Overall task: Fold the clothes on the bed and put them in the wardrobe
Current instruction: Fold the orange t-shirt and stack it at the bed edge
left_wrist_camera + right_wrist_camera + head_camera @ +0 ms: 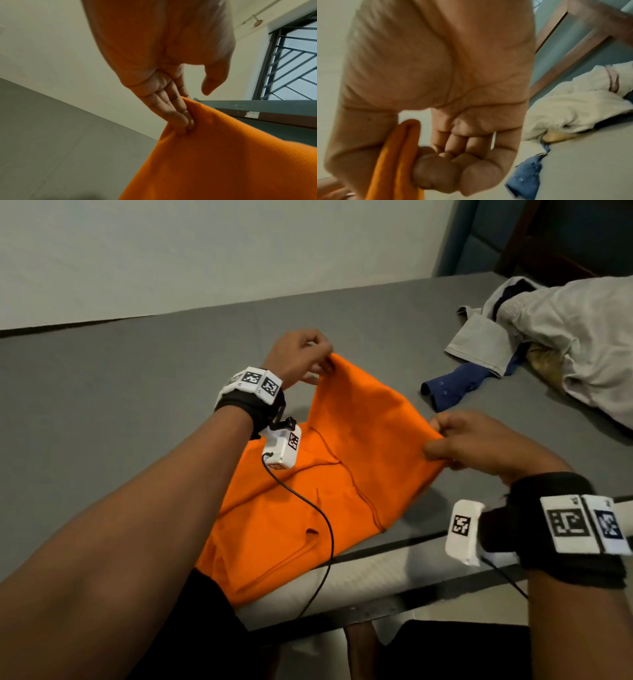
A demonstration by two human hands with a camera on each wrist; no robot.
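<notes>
Two hands: both on one orange garment (346,446), raised edge stretched between them
Left hand (301,354): fingers (178,119) pinch far corner of cloth
Right hand (479,443): curled fingers (436,174) clamp near corner fold
Garment position: lower part lies on grey bed (120,405), at its near edge
Bed, right side: pale crumpled clothes (565,337) heaped over navy shirt (455,386), well apart from orange piece

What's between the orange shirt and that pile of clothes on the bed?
Bare grey bed sheet separates the orange shirt from the clothes pile, its blue sleeve nearest; head view.
</notes>
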